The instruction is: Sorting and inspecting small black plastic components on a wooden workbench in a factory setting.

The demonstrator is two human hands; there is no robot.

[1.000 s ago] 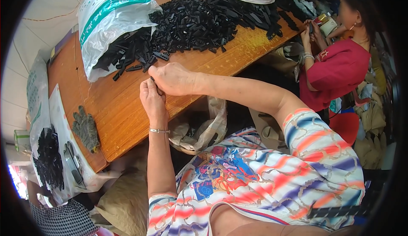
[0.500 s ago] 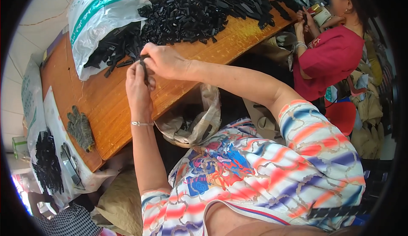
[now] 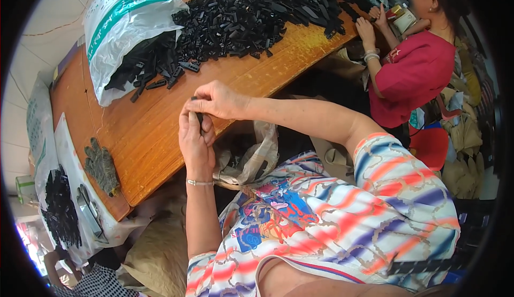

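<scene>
Small black piece (image 3: 200, 121), narrow, partly hidden by fingers: held between the two hands, lengthwise along the left fingers, its far end up at the right fingertips. Left hand (image 3: 194, 139) is curled around it, gripping from below, palm side toward the right. Right hand (image 3: 222, 101) sits above and to the right, touching the left, thumb and fingers pinching near the piece's upper end. Exact finger contact there too small to make out.

Both hands are above the near edge of the wooden table (image 3: 150, 152). Beyond them, well apart, a broad heap of black pieces (image 3: 230, 27); to its left, a white bag (image 3: 131, 16) with a green band, lying on its side, black parts spilling from its mouth. Grey knitted glove (image 3: 101, 167) on the table, left of the hands. Below the table edge, near the left wrist, a pale bag (image 3: 254, 163). Far right, a co-worker in a red shirt (image 3: 417, 75), hands at the table's edge.
</scene>
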